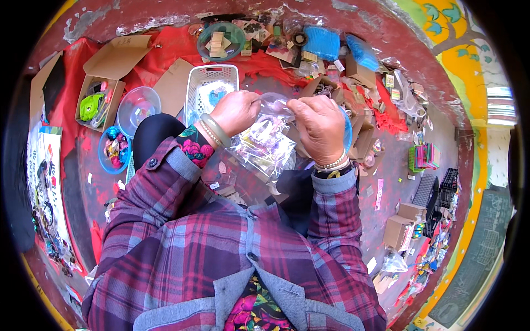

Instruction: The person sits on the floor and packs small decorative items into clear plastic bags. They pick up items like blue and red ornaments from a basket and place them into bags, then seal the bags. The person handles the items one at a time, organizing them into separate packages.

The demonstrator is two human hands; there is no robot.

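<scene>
A clear plastic bag (pixel 264 144) full of small pale, shiny packets hangs in front of my lap. My left hand (pixel 236 112) is closed at the bag's upper left, its fingertips pinching the see-through film. On the other side of the opening, my right hand (pixel 320 126) pinches the film between thumb and bent fingers. The film stretches between the two hands. Just beyond my left hand stands a white plastic basket (pixel 192 91) with clear and blue wrapped items inside. Part of a blue-rimmed tub (pixel 348 131) shows behind my right hand, which hides the rest.
At left are a cardboard box (pixel 91 88) holding a bright green item, a clear tub (pixel 138 103) and a blue bowl (pixel 115 151) of colourful pieces. Blue wrapped packs (pixel 322 43) lie at the back. A green basket (pixel 423 158) and cardboard boxes (pixel 398 231) stand at right.
</scene>
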